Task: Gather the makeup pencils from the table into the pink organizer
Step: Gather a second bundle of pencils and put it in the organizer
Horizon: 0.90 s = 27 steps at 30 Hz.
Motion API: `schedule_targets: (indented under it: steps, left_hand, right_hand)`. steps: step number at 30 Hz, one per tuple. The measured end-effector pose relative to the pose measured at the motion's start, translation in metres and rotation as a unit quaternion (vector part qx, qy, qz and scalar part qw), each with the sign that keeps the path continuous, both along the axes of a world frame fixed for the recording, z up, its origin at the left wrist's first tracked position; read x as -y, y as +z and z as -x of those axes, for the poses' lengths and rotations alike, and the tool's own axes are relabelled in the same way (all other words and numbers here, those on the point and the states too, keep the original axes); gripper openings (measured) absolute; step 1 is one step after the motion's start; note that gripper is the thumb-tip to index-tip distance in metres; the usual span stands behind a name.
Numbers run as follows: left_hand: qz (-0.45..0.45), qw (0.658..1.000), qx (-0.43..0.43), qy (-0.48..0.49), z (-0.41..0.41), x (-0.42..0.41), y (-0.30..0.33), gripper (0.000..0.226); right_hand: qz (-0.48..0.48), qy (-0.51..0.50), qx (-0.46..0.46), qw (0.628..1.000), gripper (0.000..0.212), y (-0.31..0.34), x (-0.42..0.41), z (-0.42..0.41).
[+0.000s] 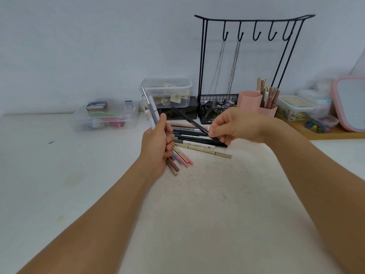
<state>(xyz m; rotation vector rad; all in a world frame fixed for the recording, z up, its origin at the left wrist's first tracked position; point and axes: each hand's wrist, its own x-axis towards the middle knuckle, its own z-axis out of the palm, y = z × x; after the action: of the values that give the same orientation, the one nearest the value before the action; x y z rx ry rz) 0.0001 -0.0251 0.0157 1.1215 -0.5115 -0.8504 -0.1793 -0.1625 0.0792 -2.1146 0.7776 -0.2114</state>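
Left hand (158,143) closed around a bundle of pencils (152,109), upright above table (59,175). Right hand (233,125) pinching one black pencil (189,121). About a dozen loose pencils (199,139) still lying between hands. Pink organizer (256,103) behind, partly filled. Roughly midway.
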Motion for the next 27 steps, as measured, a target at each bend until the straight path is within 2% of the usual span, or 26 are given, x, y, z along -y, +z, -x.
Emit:
schedule_targets:
  steps: [3,5,10,13,14,16,18,22,25,27]
  left_hand:
    - [0.01,1.0,0.016,-0.006,0.002,0.001,0.0,0.04]
    - [0.021,1.0,0.013,-0.014,0.003,0.001,0.0,0.039]
    - [0.056,0.998,-0.003,-0.038,0.003,0.0,0.002,0.06]
    - [0.033,0.999,0.031,-0.016,0.005,-0.001,0.002,0.072]
    - [0.027,0.999,0.044,-0.004,0.006,-0.001,0.001,0.067]
    - [0.017,0.998,0.062,0.018,0.007,0.0,-0.001,0.039]
    - [0.003,0.997,0.069,0.044,0.006,0.002,-0.003,0.026]
    - [-0.005,0.994,0.094,0.059,0.003,0.004,-0.001,0.03]
    - [-0.005,0.994,0.095,0.054,0.003,0.003,-0.001,0.031]
    - [0.006,0.996,0.078,0.042,0.003,0.002,0.0,0.031]
  right_hand:
    - [-0.116,0.026,0.097,0.988,0.011,-0.002,-0.019,-0.017]
    - [-0.151,0.028,0.142,0.978,0.009,-0.009,-0.036,-0.034]
    - [-0.107,0.002,0.203,0.973,0.011,-0.03,-0.063,-0.059]
    - [-0.063,-0.019,0.21,0.975,0.01,-0.033,-0.066,-0.061]
    - [-0.048,-0.02,0.208,0.977,0.009,-0.034,-0.066,-0.061]
    - [-0.024,-0.021,0.204,0.979,0.007,-0.037,-0.067,-0.062]
    - [-0.019,-0.021,0.199,0.98,0.004,-0.038,-0.068,-0.061]
    - [0.004,-0.024,0.17,0.985,0.01,-0.024,-0.052,-0.05]
    - [0.154,-0.033,0.05,0.986,0.007,-0.012,-0.027,-0.032]
    - [0.206,-0.029,-0.029,0.978,0.004,-0.01,-0.016,-0.023]
